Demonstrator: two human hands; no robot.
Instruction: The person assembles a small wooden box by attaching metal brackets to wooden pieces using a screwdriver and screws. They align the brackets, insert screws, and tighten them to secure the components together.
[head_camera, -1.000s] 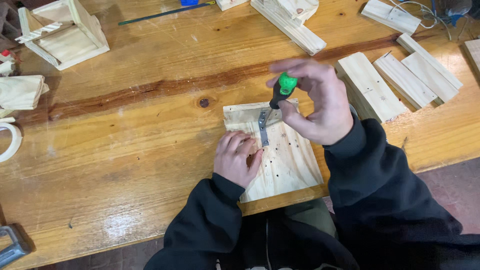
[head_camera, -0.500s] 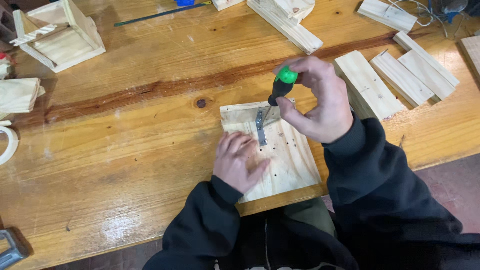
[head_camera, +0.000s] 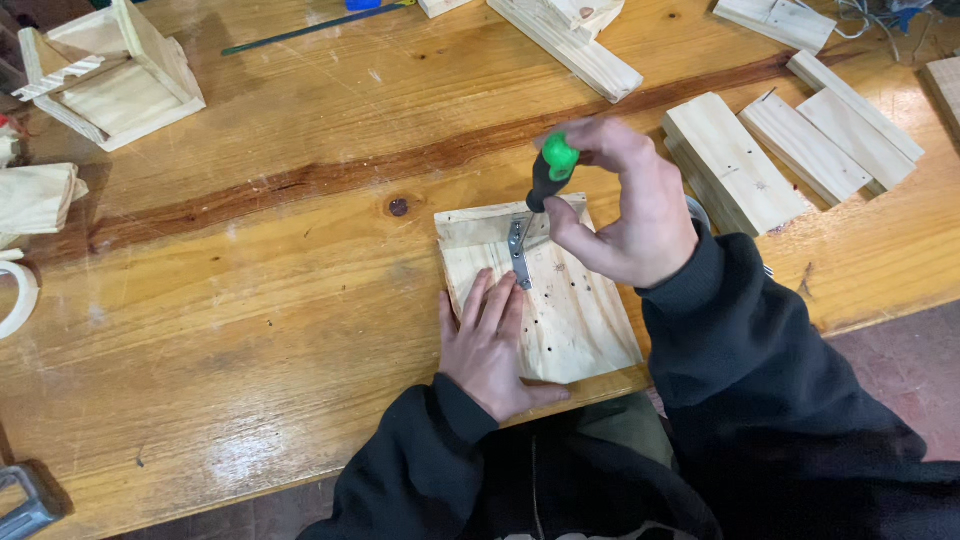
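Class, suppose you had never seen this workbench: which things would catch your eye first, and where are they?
The bright green-capped screwdriver stands out at centre, gripped by the right hand with its tip on a small metal bracket. The bracket lies on a pale wooden panel at the bench's near edge, which the left hand presses flat. Loose wooden slats lie at the right.

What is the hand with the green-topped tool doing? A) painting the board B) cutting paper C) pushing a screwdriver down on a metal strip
C: the right hand grips a screwdriver whose tip meets the metal bracket on the wooden board, which the left hand presses flat.
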